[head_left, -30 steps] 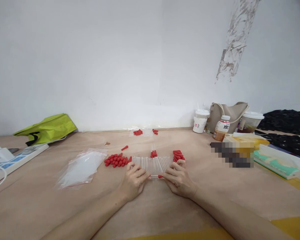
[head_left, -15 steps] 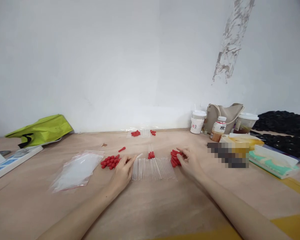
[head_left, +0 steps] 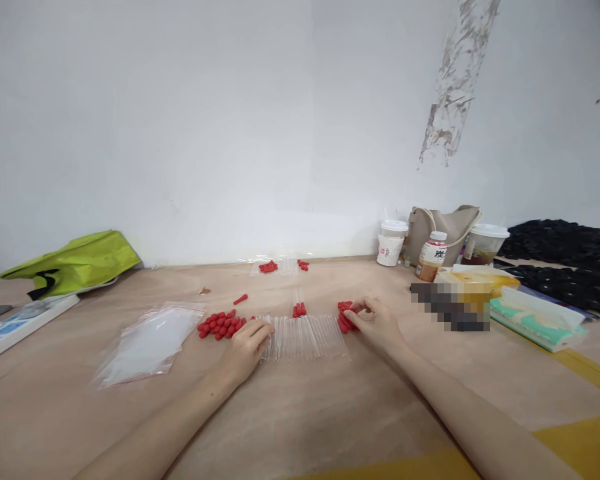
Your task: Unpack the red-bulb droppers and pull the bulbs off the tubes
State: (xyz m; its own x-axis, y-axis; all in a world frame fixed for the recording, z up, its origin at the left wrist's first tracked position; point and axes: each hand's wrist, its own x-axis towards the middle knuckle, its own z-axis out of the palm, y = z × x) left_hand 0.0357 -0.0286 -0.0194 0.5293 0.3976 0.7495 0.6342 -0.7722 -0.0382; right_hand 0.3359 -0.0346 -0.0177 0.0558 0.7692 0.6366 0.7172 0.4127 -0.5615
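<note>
My left hand (head_left: 247, 345) rests its curled, closed fingertips at the left end of a row of thin clear tubes (head_left: 305, 338); what they pinch is hidden. A heap of red rubber bulbs (head_left: 222, 324) lies just beyond and left of that hand. At the row's right end, my right hand (head_left: 379, 325) has thumb and fingers closed on a red rubber bulb at a second pile of red bulbs (head_left: 344, 316). Between the hands, a few red bulbs (head_left: 299, 310) with clear tubes attached lie behind the row.
Plastic zip bags (head_left: 153, 343) lie at left, near a power strip (head_left: 30, 327) and a lime-green bag (head_left: 75, 263). One loose red bulb (head_left: 241, 299) lies behind the left heap. Right: a lidded cup (head_left: 392, 243), a bottle (head_left: 431, 257), a grey handbag (head_left: 443, 230) and a tissue pack (head_left: 537, 320).
The pale tube that stuck out of my left hand no longer shows, and that hand's fingers have lowered onto the row's left end. My right fingers have closed at the right pile.
</note>
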